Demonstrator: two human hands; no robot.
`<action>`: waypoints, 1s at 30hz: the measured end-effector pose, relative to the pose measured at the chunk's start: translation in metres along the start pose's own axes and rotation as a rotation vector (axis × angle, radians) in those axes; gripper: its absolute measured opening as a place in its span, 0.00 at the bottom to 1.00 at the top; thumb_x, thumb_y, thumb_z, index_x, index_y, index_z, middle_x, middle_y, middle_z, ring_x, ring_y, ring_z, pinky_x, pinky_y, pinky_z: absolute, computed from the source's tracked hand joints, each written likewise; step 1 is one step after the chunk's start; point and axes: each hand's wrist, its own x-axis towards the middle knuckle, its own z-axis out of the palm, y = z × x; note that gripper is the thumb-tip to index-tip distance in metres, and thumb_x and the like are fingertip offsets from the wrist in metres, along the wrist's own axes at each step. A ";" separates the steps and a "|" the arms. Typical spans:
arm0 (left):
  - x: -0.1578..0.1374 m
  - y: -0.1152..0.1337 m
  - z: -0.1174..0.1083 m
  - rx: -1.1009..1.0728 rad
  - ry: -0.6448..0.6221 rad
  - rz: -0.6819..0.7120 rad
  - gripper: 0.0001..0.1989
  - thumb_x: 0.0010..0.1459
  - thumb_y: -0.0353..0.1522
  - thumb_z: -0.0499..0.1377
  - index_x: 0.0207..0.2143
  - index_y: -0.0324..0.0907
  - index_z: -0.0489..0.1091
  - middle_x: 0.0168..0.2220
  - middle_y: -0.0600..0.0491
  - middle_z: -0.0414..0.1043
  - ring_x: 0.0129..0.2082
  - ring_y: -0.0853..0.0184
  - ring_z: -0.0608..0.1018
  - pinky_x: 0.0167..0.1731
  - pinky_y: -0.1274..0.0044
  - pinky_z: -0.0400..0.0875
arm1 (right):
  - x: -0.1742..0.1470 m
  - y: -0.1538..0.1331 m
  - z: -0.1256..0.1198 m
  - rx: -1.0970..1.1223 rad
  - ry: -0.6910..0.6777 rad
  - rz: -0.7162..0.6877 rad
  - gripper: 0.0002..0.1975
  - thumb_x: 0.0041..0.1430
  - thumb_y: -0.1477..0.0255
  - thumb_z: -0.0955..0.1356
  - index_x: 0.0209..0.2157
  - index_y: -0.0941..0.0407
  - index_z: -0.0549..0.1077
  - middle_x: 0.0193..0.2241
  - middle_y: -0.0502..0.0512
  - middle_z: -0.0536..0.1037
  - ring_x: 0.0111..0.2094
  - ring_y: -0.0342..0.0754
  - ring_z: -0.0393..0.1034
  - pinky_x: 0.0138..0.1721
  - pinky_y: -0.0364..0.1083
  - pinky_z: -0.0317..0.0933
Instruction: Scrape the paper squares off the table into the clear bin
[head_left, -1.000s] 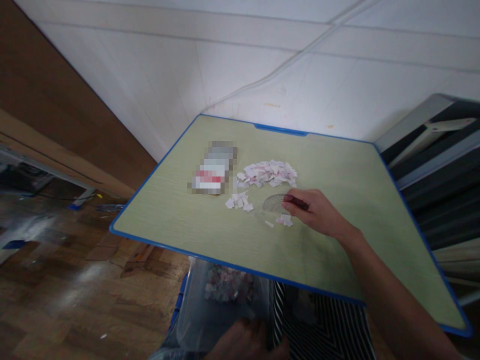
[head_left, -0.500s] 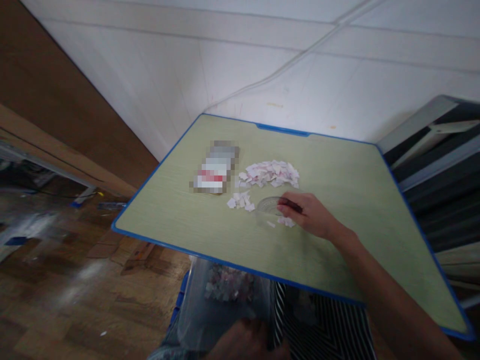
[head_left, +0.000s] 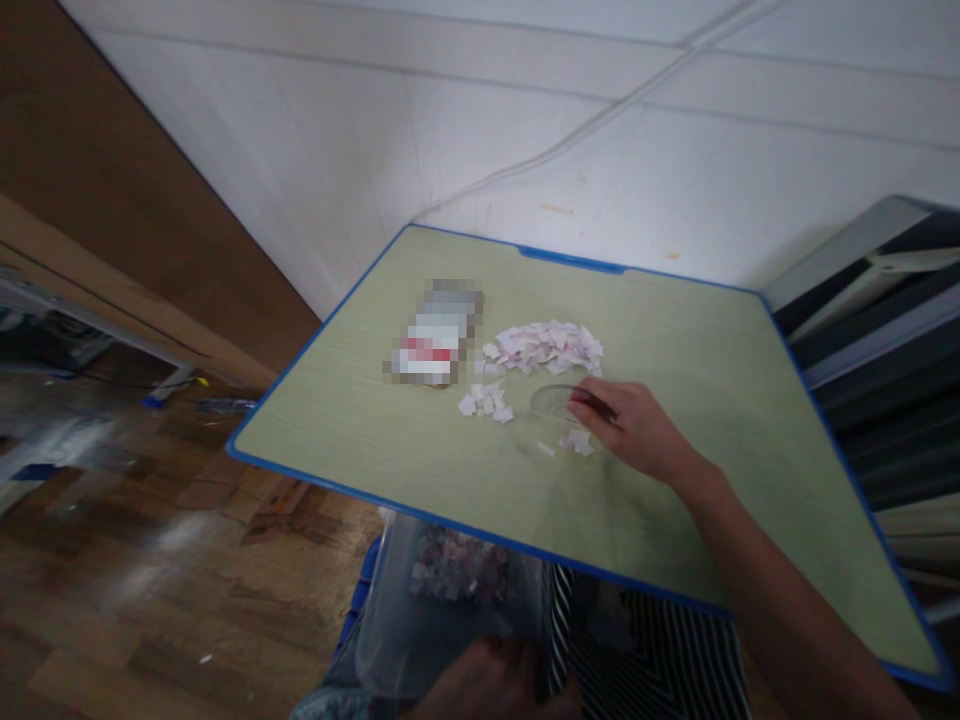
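Note:
My right hand pinches a clear, round-edged plastic piece with fine markings, which looks like a protractor, over the table. Just below it lie a few white paper scraps. Behind it is a larger heap of torn white and pinkish paper, and a smaller cluster of scraps sits to its left. At the bottom, in dim light, my left hand is closed, its fingers curled at the near rim of a clear plastic bin. Paper bits fill the bin's far part.
The pale green table has a blue rim. A blurred-out flat item lies left of the heap. A white wall stands behind, and folded frames lean at the right. Wooden flooring shows at the left.
My right hand has moved slightly right with the clear plastic piece, away from the small left cluster. My left hand looks unmoved. The view has shifted a little.

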 end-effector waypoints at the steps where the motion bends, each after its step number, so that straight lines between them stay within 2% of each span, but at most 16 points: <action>1: 0.000 0.000 -0.001 -0.001 -0.007 0.003 0.18 0.55 0.36 0.64 0.47 0.49 0.64 0.21 0.60 0.67 0.16 0.67 0.67 0.11 0.76 0.55 | 0.000 0.000 0.000 0.002 0.000 -0.008 0.09 0.59 0.69 0.61 0.25 0.56 0.65 0.21 0.52 0.72 0.21 0.42 0.62 0.25 0.41 0.52; 6: 0.002 -0.001 -0.005 0.008 -0.043 0.014 0.19 0.55 0.36 0.65 0.47 0.48 0.62 0.21 0.61 0.67 0.16 0.67 0.68 0.11 0.77 0.56 | 0.002 -0.004 0.008 0.098 -0.013 -0.041 0.10 0.61 0.68 0.61 0.28 0.57 0.66 0.25 0.54 0.75 0.23 0.42 0.64 0.26 0.41 0.54; 9: 0.003 0.000 -0.007 0.004 -0.045 0.009 0.18 0.57 0.36 0.63 0.47 0.48 0.61 0.22 0.61 0.67 0.16 0.67 0.68 0.11 0.77 0.55 | 0.002 -0.004 0.009 0.044 -0.021 -0.030 0.10 0.60 0.68 0.60 0.28 0.57 0.67 0.25 0.55 0.75 0.23 0.43 0.65 0.27 0.42 0.55; 15: 0.003 0.000 -0.007 -0.007 -0.112 0.028 0.18 0.59 0.36 0.61 0.49 0.47 0.59 0.22 0.60 0.68 0.15 0.68 0.68 0.11 0.77 0.55 | -0.002 -0.001 -0.006 -0.060 0.009 0.040 0.09 0.57 0.70 0.61 0.24 0.57 0.66 0.20 0.53 0.71 0.20 0.43 0.62 0.25 0.42 0.51; 19: 0.005 0.000 -0.009 -0.008 -0.149 0.030 0.16 0.63 0.36 0.57 0.50 0.46 0.57 0.23 0.60 0.69 0.16 0.68 0.69 0.12 0.78 0.56 | -0.005 0.000 -0.018 -0.067 -0.045 0.015 0.10 0.56 0.70 0.61 0.22 0.57 0.66 0.16 0.49 0.66 0.17 0.41 0.58 0.23 0.41 0.48; 23: 0.007 -0.001 -0.013 -0.023 -0.173 0.040 0.16 0.63 0.35 0.57 0.50 0.46 0.55 0.24 0.60 0.70 0.17 0.67 0.70 0.13 0.77 0.58 | -0.005 0.001 -0.024 -0.040 -0.001 0.023 0.11 0.57 0.69 0.61 0.23 0.57 0.66 0.16 0.49 0.67 0.17 0.41 0.58 0.22 0.41 0.48; 26: 0.006 -0.002 -0.015 -0.023 -0.224 0.044 0.16 0.64 0.34 0.56 0.51 0.45 0.54 0.26 0.58 0.71 0.18 0.67 0.71 0.14 0.77 0.59 | -0.005 0.001 -0.022 0.012 -0.033 -0.004 0.11 0.58 0.69 0.61 0.24 0.58 0.67 0.17 0.49 0.68 0.18 0.41 0.59 0.22 0.41 0.49; 30: 0.005 -0.001 -0.013 -0.017 -0.233 0.047 0.15 0.64 0.34 0.55 0.51 0.45 0.55 0.24 0.58 0.70 0.18 0.66 0.71 0.14 0.78 0.60 | -0.004 0.005 -0.016 0.052 0.063 0.014 0.10 0.58 0.70 0.62 0.25 0.57 0.67 0.18 0.50 0.69 0.19 0.41 0.60 0.23 0.41 0.51</action>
